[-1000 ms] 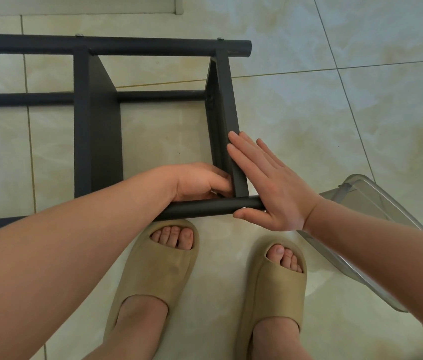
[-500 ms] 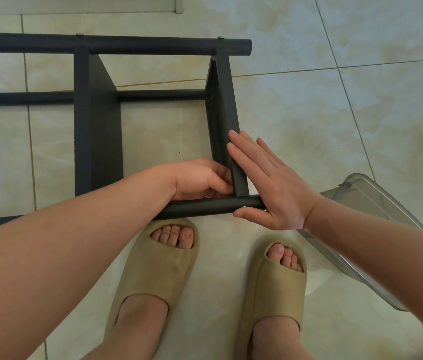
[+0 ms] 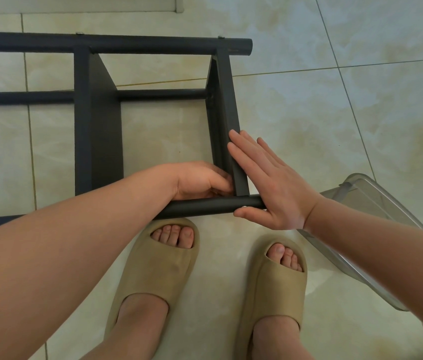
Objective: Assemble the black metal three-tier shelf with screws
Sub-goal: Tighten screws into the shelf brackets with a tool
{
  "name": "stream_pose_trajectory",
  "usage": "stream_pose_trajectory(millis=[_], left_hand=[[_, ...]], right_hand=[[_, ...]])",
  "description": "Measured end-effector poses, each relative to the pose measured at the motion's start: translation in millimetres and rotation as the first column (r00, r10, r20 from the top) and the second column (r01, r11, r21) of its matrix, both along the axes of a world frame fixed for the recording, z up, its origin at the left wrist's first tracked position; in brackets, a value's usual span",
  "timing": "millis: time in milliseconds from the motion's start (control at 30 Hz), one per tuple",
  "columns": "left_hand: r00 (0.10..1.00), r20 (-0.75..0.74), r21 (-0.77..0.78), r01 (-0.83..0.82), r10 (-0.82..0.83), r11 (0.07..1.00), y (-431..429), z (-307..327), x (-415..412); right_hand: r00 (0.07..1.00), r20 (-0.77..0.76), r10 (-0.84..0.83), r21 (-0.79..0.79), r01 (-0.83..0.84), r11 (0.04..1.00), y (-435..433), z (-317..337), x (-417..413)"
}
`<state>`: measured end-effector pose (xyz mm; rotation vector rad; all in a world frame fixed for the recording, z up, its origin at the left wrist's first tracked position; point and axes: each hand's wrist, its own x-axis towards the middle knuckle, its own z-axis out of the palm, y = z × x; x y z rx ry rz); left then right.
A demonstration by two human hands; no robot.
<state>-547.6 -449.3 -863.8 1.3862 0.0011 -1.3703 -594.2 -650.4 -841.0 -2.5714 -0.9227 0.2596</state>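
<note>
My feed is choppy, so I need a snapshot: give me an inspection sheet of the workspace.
Surface: glossy beige tiled floor, grout lines visible.
Job's things: black metal shelf frame lying on the floor; silver screw head at the near right corner joint.
Clutter: clear plastic container on the right, partly behind the forearm.
Grippers: left hand curled into the frame's inner corner, contents hidden; right hand flat, pressing the corner from outside.
Cables: nothing seen.
Surroundings: feet in tan slide sandals; pale wall base at top.
</note>
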Motion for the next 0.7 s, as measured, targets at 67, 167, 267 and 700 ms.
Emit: stream_pose_trajectory(millis=[67,167,267,700], left_hand=[[1.0,-0.005,-0.009,-0.014,0.014,1.0,0.8,-0.6,0.3],[1.0,0.02,-0.015,-0.013,0.013,1.0,1.3,-2.8,1.5],[0.999,0.02,-0.032,-0.028,0.029,0.999,1.0,-2.0,1.3],[0.996,-0.062,-0.08,-0.066,0.061,0.995,-0.8,-0.9,1.8]], right_hand=[[1.0,0.001,0.0,-0.001,0.0,1.0,-0.2,-0.1,0.0],[1.0,0.0,0.001,-0.007,-0.001,1.0,0.3,-0.3,0.0],[1.0,0.0,0.001,-0.014,-0.001,1.0,0.2,-0.6,0.0],[1.0,0.003,-0.001,0.003,0.001,1.0,-0.1,-0.1,0.2]])
